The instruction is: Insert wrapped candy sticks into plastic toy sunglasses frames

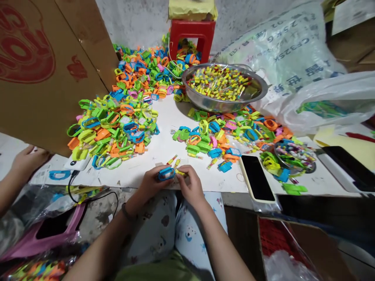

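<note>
My left hand (150, 184) is closed round a blue toy watch (165, 174) just above the table's front edge. Beside it, my right hand (192, 187) has thumb and fingers pinched on a small yellow wrapped tube (181, 173), close to the watch; its far end is hidden by the fingers. Just beyond my fingertips a red-and-yellow tube (172, 159) lies on the white tabletop (164, 117). A loose pile of toy watches (202, 142) in green, blue, orange and pink spreads ahead to the right, and a larger heap (117, 128) lies left.
A metal bowl (225, 104) full of yellow tubes stands behind the right pile. A phone (258, 177) lies at the right front. A cardboard box (58, 101) rises at left, near another person's hand (29, 162). A red stool (191, 29) stands at the back.
</note>
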`<state>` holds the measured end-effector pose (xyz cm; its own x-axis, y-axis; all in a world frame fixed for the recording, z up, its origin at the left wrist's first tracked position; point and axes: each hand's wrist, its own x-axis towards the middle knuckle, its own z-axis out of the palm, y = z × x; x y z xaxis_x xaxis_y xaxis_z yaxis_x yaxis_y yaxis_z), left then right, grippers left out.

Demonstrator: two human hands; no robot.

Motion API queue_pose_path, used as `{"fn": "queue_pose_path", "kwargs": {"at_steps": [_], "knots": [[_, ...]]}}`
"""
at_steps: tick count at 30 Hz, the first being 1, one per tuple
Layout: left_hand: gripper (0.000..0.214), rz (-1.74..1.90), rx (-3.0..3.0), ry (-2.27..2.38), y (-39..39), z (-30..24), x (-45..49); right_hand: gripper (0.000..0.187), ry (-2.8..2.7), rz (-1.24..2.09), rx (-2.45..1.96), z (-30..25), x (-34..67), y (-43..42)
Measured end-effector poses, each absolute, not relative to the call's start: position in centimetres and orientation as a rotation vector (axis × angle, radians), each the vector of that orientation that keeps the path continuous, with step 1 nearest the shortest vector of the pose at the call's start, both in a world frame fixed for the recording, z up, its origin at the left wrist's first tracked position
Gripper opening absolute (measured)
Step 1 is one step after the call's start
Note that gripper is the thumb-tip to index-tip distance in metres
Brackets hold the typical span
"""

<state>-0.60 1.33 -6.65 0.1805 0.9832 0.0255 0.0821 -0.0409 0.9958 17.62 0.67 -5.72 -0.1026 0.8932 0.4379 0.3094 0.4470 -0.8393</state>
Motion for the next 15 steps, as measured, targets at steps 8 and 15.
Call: {"fn": "queue_pose_path", "kwargs": {"at_steps": [8, 15], "knots": [[0.045, 1.021, 1.578, 1.124, 1.64, -6.75, -0.79, 0.002, -1.640, 0.597, -1.056, -6.45, 17.70, 0.13], [0.045, 1.015, 1.645, 1.131, 1.60, -6.61, -0.90, 0.010, -1.805, 0.474, -0.989, -6.34, 17.90, 0.03]]}}
